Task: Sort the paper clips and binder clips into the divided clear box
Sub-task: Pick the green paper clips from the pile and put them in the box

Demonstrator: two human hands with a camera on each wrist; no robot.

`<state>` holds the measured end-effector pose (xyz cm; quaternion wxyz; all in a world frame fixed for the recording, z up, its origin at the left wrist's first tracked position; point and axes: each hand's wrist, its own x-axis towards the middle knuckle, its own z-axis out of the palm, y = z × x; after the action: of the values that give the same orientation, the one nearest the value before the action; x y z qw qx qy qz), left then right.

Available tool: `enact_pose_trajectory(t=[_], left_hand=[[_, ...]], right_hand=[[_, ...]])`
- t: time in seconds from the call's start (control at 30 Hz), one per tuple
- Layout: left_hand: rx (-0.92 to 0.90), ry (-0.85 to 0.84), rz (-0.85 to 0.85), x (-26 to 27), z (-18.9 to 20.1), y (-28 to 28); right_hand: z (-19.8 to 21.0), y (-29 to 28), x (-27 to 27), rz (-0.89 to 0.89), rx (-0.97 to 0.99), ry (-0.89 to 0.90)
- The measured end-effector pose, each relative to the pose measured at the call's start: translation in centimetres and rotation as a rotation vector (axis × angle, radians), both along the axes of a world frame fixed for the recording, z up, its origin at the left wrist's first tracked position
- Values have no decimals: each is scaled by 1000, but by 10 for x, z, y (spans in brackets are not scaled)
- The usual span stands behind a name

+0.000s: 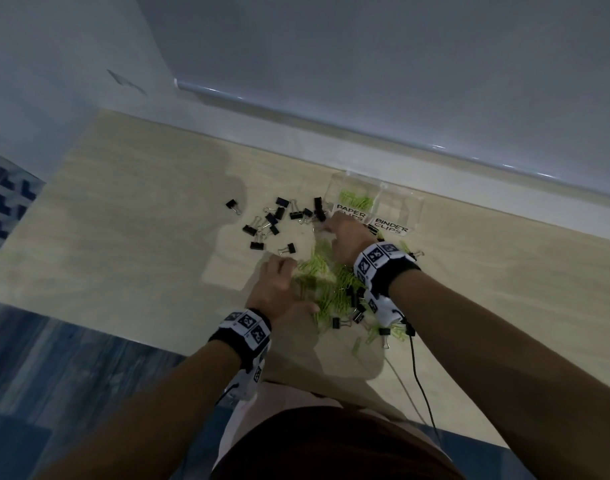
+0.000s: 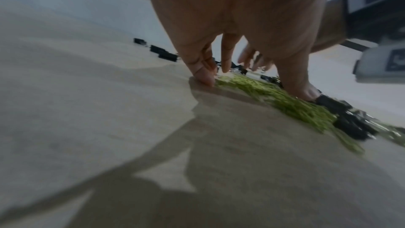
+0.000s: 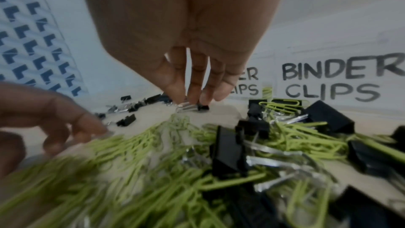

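Note:
The clear divided box stands at the back of the table, labelled PAPER CLIPS and BINDER CLIPS. Green paper clips lie in its left compartment. A mixed pile of green paper clips and black binder clips lies in front of it. More binder clips are scattered to the left. My right hand reaches down with straight fingers, its tips touching one binder clip. My left hand spreads its fingers over the pile's left edge.
A pale wall ledge runs just behind the box. The table's front edge drops to a blue floor. A blue patterned surface shows at far left. A thin black cable hangs from my right wrist.

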<state>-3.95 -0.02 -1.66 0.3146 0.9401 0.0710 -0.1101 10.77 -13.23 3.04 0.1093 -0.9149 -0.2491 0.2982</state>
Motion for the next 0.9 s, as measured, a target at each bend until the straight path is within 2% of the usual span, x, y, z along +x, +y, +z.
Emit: enact_pose_trajectory(t=[0.1,0.2,0.27,0.4,0.5,0.6,0.73,0.9], left_hand=[[58,112,-142,5,-4,-10],[8,98,-112,16,2,-17],[-27,144,-82,25,5,-17],[-47,127,-89,35,9,-9],[-120,85,-28,39,10,-6],[-229,105,21,43,12,-4],[-318,131,-1,52,19,1],[-386,58,-33,91,49,0]], right_hand=[[-4,-1,-11,220,-85,13],[-12,-8,-21,341,-98,-11],[-15,-11,-27,326,-79,-29],[-17,-16,-30,200,3,-23],[-18,-22,-28,75,69,-36],[-16,-30,-27,-165,221,-26],[-12,-41,-24,-483,397,26],[7,-49,3,-647,553,-25]])
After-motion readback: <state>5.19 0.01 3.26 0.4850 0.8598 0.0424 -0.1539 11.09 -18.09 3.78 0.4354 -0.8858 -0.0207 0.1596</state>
